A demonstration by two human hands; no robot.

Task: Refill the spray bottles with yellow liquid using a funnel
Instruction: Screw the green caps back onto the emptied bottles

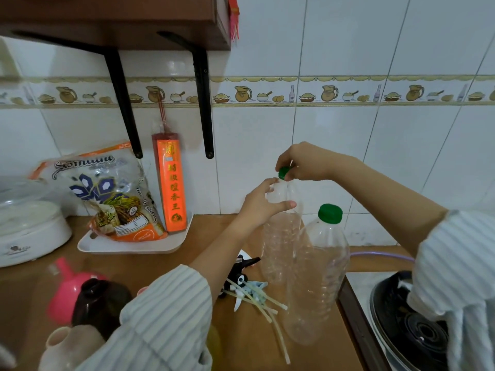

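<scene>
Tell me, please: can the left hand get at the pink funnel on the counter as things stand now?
Probably not at once. The left hand grips the clear bottle, which it would have to release first. The pink funnel lies uncovered at the counter's left side, beside a dark bottle.

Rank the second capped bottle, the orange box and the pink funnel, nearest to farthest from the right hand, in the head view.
From the right hand:
1. Second capped bottle, just below it.
2. Orange box, leftward against the wall.
3. Pink funnel, far left, near counter edge.
</scene>
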